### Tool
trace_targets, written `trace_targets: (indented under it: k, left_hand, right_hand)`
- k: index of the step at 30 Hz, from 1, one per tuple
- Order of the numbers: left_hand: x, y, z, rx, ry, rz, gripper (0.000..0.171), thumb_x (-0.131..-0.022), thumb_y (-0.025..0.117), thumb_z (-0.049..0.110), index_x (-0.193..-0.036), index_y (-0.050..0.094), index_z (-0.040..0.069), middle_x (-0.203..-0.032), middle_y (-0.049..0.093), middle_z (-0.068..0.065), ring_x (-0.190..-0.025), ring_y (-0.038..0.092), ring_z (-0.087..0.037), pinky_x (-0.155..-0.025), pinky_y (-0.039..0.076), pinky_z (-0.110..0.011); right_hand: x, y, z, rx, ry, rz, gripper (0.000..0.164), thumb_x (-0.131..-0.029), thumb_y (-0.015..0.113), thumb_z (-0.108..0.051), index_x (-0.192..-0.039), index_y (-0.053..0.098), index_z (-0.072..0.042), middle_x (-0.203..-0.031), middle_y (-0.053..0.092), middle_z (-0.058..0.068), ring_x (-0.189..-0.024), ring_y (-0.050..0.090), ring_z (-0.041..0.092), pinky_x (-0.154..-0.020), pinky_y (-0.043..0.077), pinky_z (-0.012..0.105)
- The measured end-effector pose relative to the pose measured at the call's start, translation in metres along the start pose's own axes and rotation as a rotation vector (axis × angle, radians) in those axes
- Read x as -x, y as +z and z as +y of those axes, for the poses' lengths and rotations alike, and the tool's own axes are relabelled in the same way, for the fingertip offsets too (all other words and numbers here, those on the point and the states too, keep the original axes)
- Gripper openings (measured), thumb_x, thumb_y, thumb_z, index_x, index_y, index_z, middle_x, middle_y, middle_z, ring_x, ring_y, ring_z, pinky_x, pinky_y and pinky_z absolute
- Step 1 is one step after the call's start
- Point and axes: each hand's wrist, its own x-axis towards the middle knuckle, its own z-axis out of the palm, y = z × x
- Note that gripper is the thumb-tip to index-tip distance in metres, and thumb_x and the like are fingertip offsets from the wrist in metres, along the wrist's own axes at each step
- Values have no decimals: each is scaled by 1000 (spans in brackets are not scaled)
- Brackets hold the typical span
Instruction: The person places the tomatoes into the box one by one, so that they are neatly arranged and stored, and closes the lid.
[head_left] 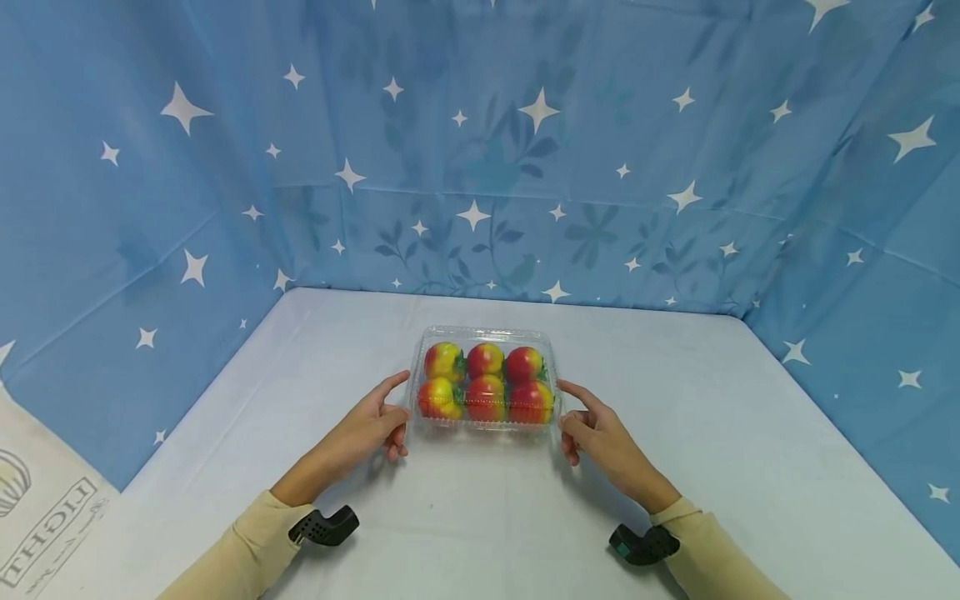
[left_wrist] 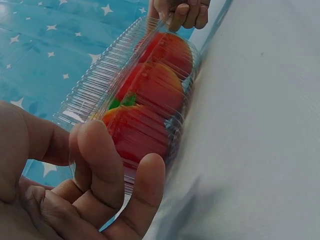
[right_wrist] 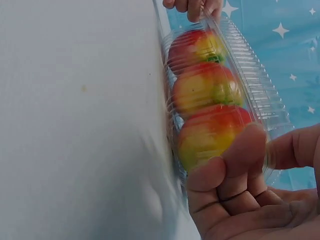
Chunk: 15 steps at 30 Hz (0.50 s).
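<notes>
A clear plastic clamshell box point(head_left: 483, 427) lies in the middle of the white table with its lid down. Inside sit two rows of red-and-yellow fruits point(head_left: 486, 397) with bits of green leaf between them. At the box's left end my left hand point(head_left: 367, 429) holds the rim, index finger stretched along the side and thumb by the near corner. My right hand point(head_left: 606, 440) holds the opposite end in the same way. Both wrist views show fingertips at the ridged plastic edge, the left hand point(left_wrist: 95, 185) and right hand point(right_wrist: 250, 185) each facing the other across the box.
The white table point(head_left: 750, 433) runs back to a blue curtain point(head_left: 480, 150) with white stars, which also closes off both sides. A cream printed cloth point(head_left: 45, 508) hangs at the lower left. Black wrist cameras point(head_left: 326, 527) sit on both beige sleeves point(head_left: 251, 546).
</notes>
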Motion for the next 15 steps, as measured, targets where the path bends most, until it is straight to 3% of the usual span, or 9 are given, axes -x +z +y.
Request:
trace_targets:
  k: [4, 8, 12, 15]
  left_hand:
    - [0, -2, 3, -29, -15, 25, 69, -109, 53, 10, -169, 20, 3, -71, 60, -7, -59, 61, -20, -73, 60, -33]
    - [-1, -9, 6, -102, -15, 60, 62, -110, 55, 16, -165, 30, 0, -77, 66, -8, -63, 64, -23, -77, 60, -33]
    - [-8, -22, 11, -221, 16, 119, 51, -111, 55, 19, -156, 45, -3, -82, 69, -11, -72, 70, -29, -82, 62, -35]
    - [-17, -33, 16, -353, 66, 179, 43, -111, 55, 19, -148, 56, -3, -83, 69, -12, -74, 69, -29, -76, 61, -34]
  right_hand:
    - [-2, -4, -3, 82, -9, 32, 57, -112, 54, -13, -164, 35, -3, -81, 61, 16, -64, 60, 25, -64, 59, 35]
    - [-6, -14, -13, 230, -32, 127, 52, -112, 56, -18, -161, 42, -4, -81, 62, 14, -63, 61, 27, -65, 59, 36]
    - [-12, -28, -23, 411, -84, 227, 48, -111, 56, -18, -156, 48, -3, -83, 65, 14, -65, 64, 25, -67, 58, 36]
    - [-21, -38, -30, 521, -135, 254, 47, -111, 56, -15, -154, 50, 1, -89, 69, 15, -71, 68, 23, -69, 57, 38]
